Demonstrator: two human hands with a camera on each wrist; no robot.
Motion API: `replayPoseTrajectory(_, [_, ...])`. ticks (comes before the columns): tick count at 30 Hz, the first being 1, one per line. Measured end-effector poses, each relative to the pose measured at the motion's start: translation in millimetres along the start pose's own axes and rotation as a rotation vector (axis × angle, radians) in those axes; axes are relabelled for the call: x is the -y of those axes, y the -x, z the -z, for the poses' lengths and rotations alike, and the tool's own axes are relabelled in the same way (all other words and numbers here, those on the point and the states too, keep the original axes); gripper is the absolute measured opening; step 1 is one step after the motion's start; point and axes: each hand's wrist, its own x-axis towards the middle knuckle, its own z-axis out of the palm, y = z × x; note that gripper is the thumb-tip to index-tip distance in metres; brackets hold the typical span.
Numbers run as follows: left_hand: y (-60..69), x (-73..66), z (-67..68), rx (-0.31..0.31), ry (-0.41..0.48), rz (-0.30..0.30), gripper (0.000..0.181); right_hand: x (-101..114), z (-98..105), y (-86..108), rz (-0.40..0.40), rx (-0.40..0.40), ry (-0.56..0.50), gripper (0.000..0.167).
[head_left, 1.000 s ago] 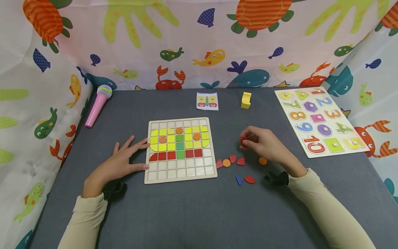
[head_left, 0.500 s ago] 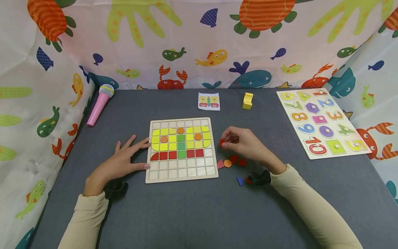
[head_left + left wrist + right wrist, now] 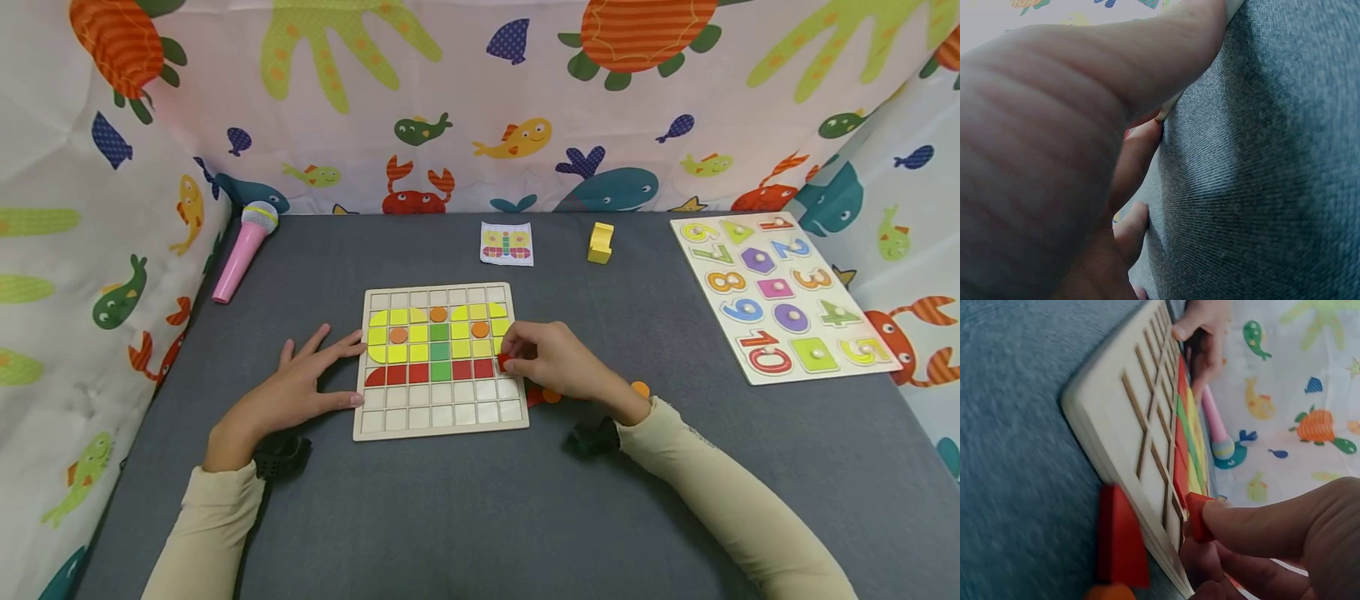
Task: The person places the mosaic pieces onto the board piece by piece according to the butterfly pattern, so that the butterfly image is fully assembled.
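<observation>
A wooden grid board lies mid-table, filled in part with yellow, orange, green and red pieces. My right hand pinches a small red piece between thumb and fingers over the board's right edge, beside the row of red squares. My left hand rests at the board's left edge, fingers spread, with thumb and a fingertip touching the rim. In the left wrist view the left thumb hides most of the board. Beside the board's right edge lie a loose red piece and an orange disc, partly under the right hand.
A small picture card and a yellow block lie at the back. A pink toy microphone lies at the back left. On the right is a number puzzle board. Another orange disc lies by the right wrist.
My right hand has moved left, carrying the red piece from the table right of the board to above its right edge. The left hand stays on the board's left edge.
</observation>
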Motion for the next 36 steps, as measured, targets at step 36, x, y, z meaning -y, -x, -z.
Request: replayPoseTrajectory(36, [0.1, -1.6, 1.5, 0.003, -0.005, -0.023, 0.094, 0, 6, 11.4, -0.02, 0.006, 0.071, 0.007])
